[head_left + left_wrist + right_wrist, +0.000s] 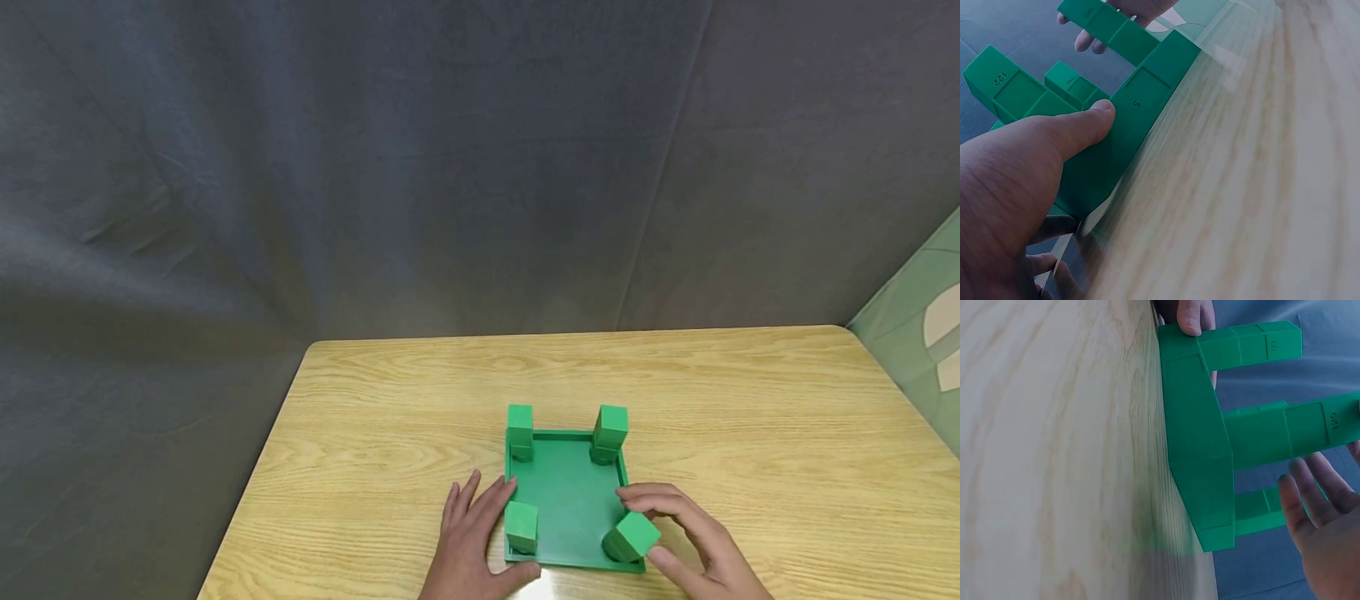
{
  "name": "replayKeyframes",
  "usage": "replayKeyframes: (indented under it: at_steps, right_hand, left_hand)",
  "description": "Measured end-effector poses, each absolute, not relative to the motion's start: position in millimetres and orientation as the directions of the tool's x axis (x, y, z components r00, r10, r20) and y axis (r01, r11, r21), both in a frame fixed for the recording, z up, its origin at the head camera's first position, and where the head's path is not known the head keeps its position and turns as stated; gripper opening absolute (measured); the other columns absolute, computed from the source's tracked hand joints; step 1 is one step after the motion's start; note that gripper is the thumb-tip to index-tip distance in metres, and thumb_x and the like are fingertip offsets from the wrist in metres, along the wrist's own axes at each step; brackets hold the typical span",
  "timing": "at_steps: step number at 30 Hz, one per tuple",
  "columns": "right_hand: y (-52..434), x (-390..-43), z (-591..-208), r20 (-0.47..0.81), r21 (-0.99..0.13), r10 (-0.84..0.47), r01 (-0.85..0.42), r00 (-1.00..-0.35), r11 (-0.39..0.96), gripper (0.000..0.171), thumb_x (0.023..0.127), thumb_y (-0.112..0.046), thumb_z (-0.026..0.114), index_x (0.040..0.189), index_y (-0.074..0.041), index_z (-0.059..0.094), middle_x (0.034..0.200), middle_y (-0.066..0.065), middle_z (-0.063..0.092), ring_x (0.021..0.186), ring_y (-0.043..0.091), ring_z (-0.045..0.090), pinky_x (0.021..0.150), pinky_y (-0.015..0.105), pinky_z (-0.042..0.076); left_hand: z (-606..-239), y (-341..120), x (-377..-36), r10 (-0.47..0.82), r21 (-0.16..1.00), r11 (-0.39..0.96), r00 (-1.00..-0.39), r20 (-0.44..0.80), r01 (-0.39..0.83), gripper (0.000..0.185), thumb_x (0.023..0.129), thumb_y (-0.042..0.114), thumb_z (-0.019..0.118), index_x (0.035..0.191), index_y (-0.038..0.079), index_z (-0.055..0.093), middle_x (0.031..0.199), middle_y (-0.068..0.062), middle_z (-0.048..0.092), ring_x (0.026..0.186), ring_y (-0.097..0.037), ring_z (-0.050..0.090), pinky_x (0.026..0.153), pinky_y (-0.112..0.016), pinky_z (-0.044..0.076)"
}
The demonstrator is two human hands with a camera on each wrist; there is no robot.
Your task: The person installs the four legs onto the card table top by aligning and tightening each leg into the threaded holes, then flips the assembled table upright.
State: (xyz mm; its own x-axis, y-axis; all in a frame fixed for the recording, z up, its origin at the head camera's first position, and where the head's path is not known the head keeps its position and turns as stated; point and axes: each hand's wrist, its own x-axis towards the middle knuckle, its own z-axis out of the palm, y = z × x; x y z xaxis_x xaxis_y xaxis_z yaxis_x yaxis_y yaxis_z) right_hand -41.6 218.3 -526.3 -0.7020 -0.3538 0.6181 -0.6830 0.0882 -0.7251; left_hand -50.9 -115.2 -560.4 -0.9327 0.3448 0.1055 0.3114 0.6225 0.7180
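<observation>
A green square plate (570, 500) lies on the wooden table (750, 433) with four green block legs pointing up. The far legs (520, 429) (611, 429) and the near-left leg (521, 527) stand upright. The near-right leg (633, 535) leans to the right. My left hand (487, 521) rests beside the plate's left edge with straight fingers. Its thumb (1085, 125) presses the plate's edge (1141, 119). My right hand (648, 527) cups loosely around the leaning leg (1291, 428). In the right wrist view its fingers (1310, 487) are relaxed and just off that leg.
A dark grey cloth backdrop (375, 167) hangs behind the table. The table's left edge (255, 475) runs close to my left hand. Bare wood stretches to the right and behind the plate. Green flooring (922, 333) shows past the far right corner.
</observation>
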Motion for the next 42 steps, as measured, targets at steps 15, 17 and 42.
replayKeyframes:
  at_steps: [15, 17, 42]
  right_hand:
    - [213, -36, -518, 0.565, -0.764, -0.275, -0.619, -0.778, 0.182, 0.07, 0.076, 0.027, 0.08, 0.139, 0.008, 0.059, 0.142, 0.011, 0.069, 0.13, 0.009, 0.065, 0.103, 0.015, 0.049]
    - [215, -38, -520, 0.579, -0.759, -0.307, -0.637, -0.755, 0.135, 0.069, 0.084, 0.027, 0.069, 0.149, 0.012, 0.054, 0.147, 0.014, 0.067, 0.133, 0.012, 0.063, 0.107, 0.016, 0.047]
    - [208, -31, -511, 0.554, -0.734, -0.224, -0.597, -0.802, 0.324, 0.063, 0.072, 0.025, 0.085, 0.125, -0.002, 0.066, 0.138, 0.009, 0.069, 0.127, 0.009, 0.064, 0.098, 0.016, 0.052]
  left_hand:
    - [-564, -115, -51, 0.344, 0.684, 0.628, -0.921, 0.184, 0.371, 0.095, 0.091, 0.077, 0.076, 0.171, 0.033, 0.046, 0.166, 0.006, 0.056, 0.163, -0.043, 0.036, 0.132, -0.036, 0.001]
    - [-564, -115, -51, 0.344, 0.68, 0.628, -0.919, 0.193, 0.379, 0.095, 0.091, 0.077, 0.075, 0.171, 0.033, 0.046, 0.166, 0.006, 0.057, 0.163, -0.043, 0.036, 0.132, -0.031, -0.002]
    - [-558, -115, -51, 0.344, 0.729, 0.617, -0.935, 0.091, 0.298, 0.094, 0.091, 0.071, 0.08, 0.171, 0.037, 0.045, 0.168, 0.004, 0.054, 0.165, -0.042, 0.031, 0.132, -0.065, 0.012]
